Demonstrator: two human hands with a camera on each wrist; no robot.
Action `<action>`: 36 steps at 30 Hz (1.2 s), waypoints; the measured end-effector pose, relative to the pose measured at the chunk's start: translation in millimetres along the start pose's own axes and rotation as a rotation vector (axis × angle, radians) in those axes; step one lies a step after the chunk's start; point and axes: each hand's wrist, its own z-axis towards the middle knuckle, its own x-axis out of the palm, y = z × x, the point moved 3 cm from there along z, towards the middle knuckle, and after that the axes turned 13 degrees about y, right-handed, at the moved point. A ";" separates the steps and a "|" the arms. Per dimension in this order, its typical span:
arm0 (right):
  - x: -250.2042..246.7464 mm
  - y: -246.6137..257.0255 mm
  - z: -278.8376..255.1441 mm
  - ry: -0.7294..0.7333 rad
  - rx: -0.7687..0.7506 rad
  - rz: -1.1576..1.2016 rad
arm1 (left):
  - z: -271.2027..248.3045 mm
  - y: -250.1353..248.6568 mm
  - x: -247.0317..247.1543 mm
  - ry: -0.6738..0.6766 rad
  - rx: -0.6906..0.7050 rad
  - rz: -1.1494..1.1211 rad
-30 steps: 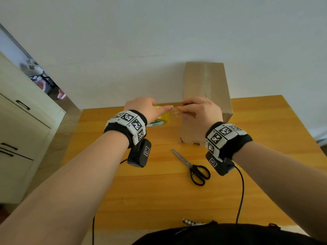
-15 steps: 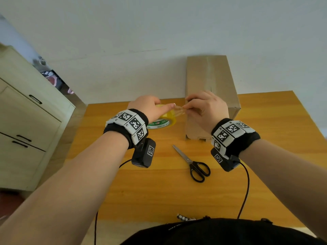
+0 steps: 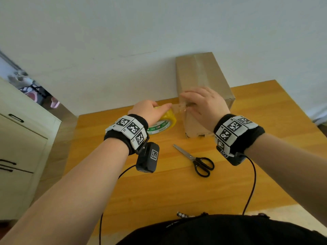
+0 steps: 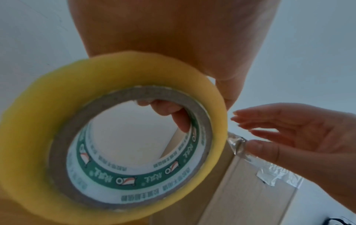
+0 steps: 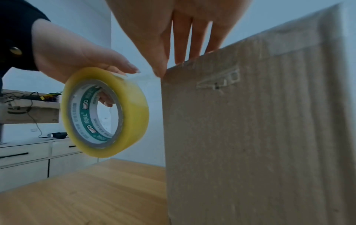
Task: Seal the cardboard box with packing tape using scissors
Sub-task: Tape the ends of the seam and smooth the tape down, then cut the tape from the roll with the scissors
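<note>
So, left to right: cabinet (image 3: 21, 138) at far left, beside the bench (image 3: 159, 191). Left hand (image 3: 150, 112) grips the tape roll (image 3: 164, 121), fingers (image 4: 169, 109) hooked through the core, roll held off the bench just left of the box (image 3: 200, 82). A short clear strip runs from roll to the box's top near edge. Right hand (image 3: 205, 105) has fingers straight, thumb pressing the strip end onto that edge. Scissors (image 3: 196, 160) lie shut on the bench, nearer the person than the box, untouched.
</note>
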 end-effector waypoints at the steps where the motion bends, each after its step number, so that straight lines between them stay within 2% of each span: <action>1: -1.3 4.1 -5.7 -0.085 0.008 -0.052 | 1.2 2.0 -0.3 0.011 0.011 -0.008; 3: 0.4 13.7 -21.3 -0.237 0.032 -0.099 | 4.4 6.5 1.2 0.038 0.042 -0.021; 5: 10.5 21.0 -36.0 -0.215 0.093 -0.014 | 7.3 10.5 3.3 0.046 0.080 -0.004; 6: 20.0 21.2 -41.8 -0.116 0.183 0.056 | 7.8 11.5 4.6 0.048 0.096 0.003; 9: 68.0 7.2 -60.4 0.370 0.559 0.113 | 9.5 14.2 9.9 0.040 0.144 -0.014; 11: 97.9 -1.8 -74.9 0.640 0.685 0.094 | 10.8 16.2 14.0 0.031 0.174 -0.027; 13: 114.9 -4.6 -86.5 0.796 0.732 0.078 | 11.9 17.6 17.2 0.029 0.184 -0.031; 16: 126.1 -3.8 -96.7 0.888 0.770 0.090 | 12.1 18.8 18.2 0.020 0.192 -0.046; 24: 136.8 3.2 -100.0 0.907 0.848 0.014 | 7.0 19.3 16.1 0.008 0.198 -0.028; 28: 133.7 9.2 -97.3 0.835 0.821 0.030 | 6.5 21.5 14.6 0.010 0.201 -0.018; 32: 124.0 10.6 -94.3 0.733 0.808 0.244 | 8.8 25.3 13.1 0.003 0.204 -0.019; 36: 114.7 8.8 -96.9 0.653 0.857 0.599 | 13.2 29.2 12.1 0.004 0.184 -0.018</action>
